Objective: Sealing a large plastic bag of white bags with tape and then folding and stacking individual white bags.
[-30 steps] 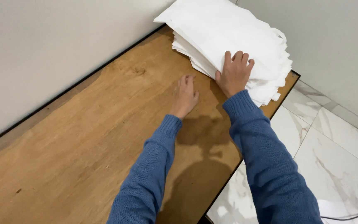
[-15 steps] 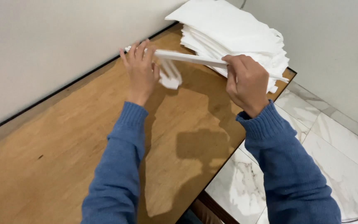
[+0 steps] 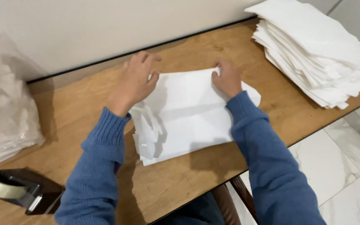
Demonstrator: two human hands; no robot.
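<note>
Leftmost, a clear plastic bag (image 3: pixel 3 112) stuffed with white material rests on the wooden desk (image 3: pixel 76 108), and a black tape dispenser (image 3: pixel 19 189) with a pale roll sits just in front of it at the near edge. Moving rightward, the left hand (image 3: pixel 136 81) lies palm down on the upper left corner of a small bundle of white sheets (image 3: pixel 188 118); its fingers (image 3: pixel 148 62) are spread slightly apart and press flat, gripping nothing. The bundle sits mid-desk, between both hands, and its left edge is ragged, with several sheet corners fanned and curled out of line. The right hand (image 3: pixel 228 79) pins the top edge near the right corner, fingers curled together with the tips bearing down on the paper; whether the thumb is tucked under a sheet cannot be told.

Judging from this, squaring the bundle would go best with one hand anchoring one side firmly while the other nudges the loose left edges inward with flat fingers, not pinching, since thin sheets crease easily. Light, even pressure should keep the top sheet from sliding off the rest.

Farther right, a tall stack of white sheets (image 3: pixel 317 54) stands at the desk's far corner, well apart from the bundle, with pale floor tiles (image 3: pixel 338 166) beyond the edge.
</note>
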